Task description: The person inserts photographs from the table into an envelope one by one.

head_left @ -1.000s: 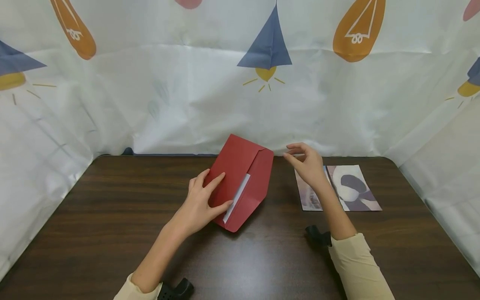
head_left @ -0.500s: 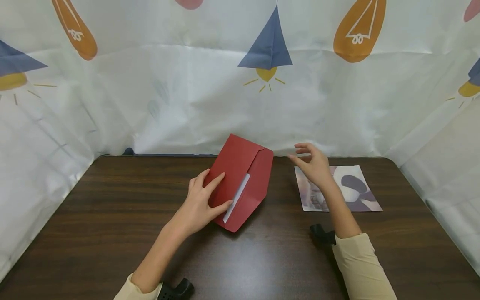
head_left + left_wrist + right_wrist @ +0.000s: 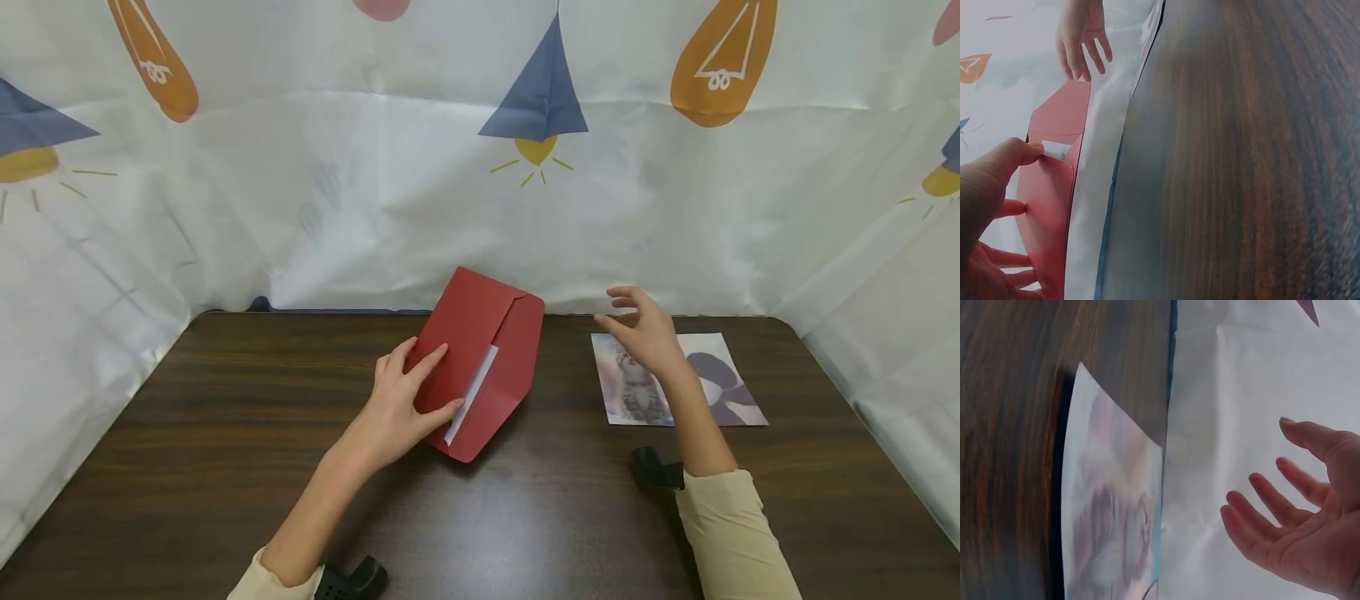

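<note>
My left hand (image 3: 401, 408) holds a red envelope (image 3: 461, 333), its thumb near a strip of white paper (image 3: 472, 396) that shows at the opening and its fingers spread along the body. In the left wrist view the red envelope (image 3: 1047, 194) stands out against the curtain, above the table's back edge. The flap is unfolded to the right. My right hand (image 3: 645, 329) hovers with nothing in it, thumb apart and fingers loosely bent, over printed pictures (image 3: 723, 379). A grey kitten (image 3: 640, 392) appears on their left part, partly covered by the forearm; the right part is purple and white.
The dark wooden table (image 3: 210, 433) runs back to a white curtain (image 3: 322, 192) with printed lamps, which also closes in both sides. Black wrist cameras sit at each cuff, the right camera (image 3: 656, 468) near the pictures' front edge.
My right hand has drifted right, away from the envelope, uncovering more of the kitten picture. The left hand and the envelope are nearly still.
</note>
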The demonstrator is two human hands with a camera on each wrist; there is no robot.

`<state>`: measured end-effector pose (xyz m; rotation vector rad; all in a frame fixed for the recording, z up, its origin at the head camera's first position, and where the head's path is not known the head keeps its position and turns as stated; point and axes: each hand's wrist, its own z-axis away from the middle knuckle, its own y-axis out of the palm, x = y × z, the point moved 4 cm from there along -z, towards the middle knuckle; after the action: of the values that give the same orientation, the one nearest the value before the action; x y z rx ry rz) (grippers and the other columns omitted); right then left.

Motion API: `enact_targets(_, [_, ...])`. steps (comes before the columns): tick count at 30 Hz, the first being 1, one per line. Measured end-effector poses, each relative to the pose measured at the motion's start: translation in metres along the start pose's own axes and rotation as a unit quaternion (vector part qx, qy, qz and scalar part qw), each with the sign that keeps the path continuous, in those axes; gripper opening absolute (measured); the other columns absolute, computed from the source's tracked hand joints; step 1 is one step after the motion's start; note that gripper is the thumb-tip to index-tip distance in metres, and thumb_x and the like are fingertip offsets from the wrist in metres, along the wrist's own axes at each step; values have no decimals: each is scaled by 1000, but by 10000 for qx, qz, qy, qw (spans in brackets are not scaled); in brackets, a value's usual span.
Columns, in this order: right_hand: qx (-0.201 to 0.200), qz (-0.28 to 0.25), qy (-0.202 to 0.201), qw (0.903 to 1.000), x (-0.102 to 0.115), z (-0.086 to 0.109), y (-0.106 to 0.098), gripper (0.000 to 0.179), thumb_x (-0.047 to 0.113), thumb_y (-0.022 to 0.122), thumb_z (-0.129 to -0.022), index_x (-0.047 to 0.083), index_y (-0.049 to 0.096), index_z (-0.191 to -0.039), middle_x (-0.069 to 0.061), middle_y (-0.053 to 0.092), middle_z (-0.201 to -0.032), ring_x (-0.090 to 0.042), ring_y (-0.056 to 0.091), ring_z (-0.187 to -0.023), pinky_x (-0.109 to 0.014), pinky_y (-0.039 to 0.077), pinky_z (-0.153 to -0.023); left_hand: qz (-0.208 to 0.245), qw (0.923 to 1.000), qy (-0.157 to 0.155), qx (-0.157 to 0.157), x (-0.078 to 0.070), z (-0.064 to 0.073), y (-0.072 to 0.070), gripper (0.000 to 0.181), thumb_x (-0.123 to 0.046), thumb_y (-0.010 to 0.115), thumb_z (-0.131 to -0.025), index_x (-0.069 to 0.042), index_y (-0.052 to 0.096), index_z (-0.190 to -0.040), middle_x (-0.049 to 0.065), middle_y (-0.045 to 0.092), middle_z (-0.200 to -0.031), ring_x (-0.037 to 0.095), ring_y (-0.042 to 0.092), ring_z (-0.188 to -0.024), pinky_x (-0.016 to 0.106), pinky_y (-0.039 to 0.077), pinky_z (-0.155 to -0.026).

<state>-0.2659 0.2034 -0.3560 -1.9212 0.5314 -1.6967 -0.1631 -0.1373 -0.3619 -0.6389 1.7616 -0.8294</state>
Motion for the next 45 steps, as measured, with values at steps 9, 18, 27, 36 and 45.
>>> enact_targets(9, [56, 190, 109, 9997, -5, 3, -8, 62, 26, 65, -106, 1, 40, -158, -32, 45, -156, -54, 50, -138, -66, 49, -103, -11, 10000, -38, 4, 0, 0, -1, 71, -23, 82, -92, -5, 53, -154, 30, 32, -161, 50, 34, -140, 59, 57, -94])
enact_targets(18, [38, 349, 192, 9992, -13, 3, -17, 65, 26, 64, -107, -1, 37, -159, -35, 43, -156, -57, 49, -138, -69, 46, -106, 26, 10000, -62, 43, 0, 0, 0, 73, -23, 83, -92, -5, 51, -155, 30, 30, -163, 49, 32, -141, 58, 57, -95])
enact_targets(27, [-3, 432, 292, 9986, -22, 3, -24, 65, 28, 62, -108, -1, 36, -160, -37, 42, -156, -58, 47, -139, -68, 45, -106, -1, 9999, -86, 103, 0, -1, 0, 71, -24, 82, -92, -6, 53, -155, 30, 30, -163, 49, 34, -141, 59, 56, -97])
enact_targets(36, [50, 388, 441, 9983, -30, 5, -31, 66, 27, 59, -109, -2, 32, -161, -38, 37, -158, -60, 43, -139, -70, 44, -107, 11, 10000, -64, 73, -1, -1, 1, 73, -24, 83, -92, -5, 52, -155, 30, 30, -163, 48, 34, -139, 58, 56, -95])
enact_targets(45, [127, 432, 632, 9970, -39, 6, -35, 67, 29, 58, -110, -3, 30, -162, -38, 36, -159, -60, 41, -140, -70, 44, -107, 32, 10000, -67, 50, 1, -1, 1, 74, -24, 83, -92, -5, 51, -156, 29, 29, -164, 48, 33, -141, 57, 56, -96])
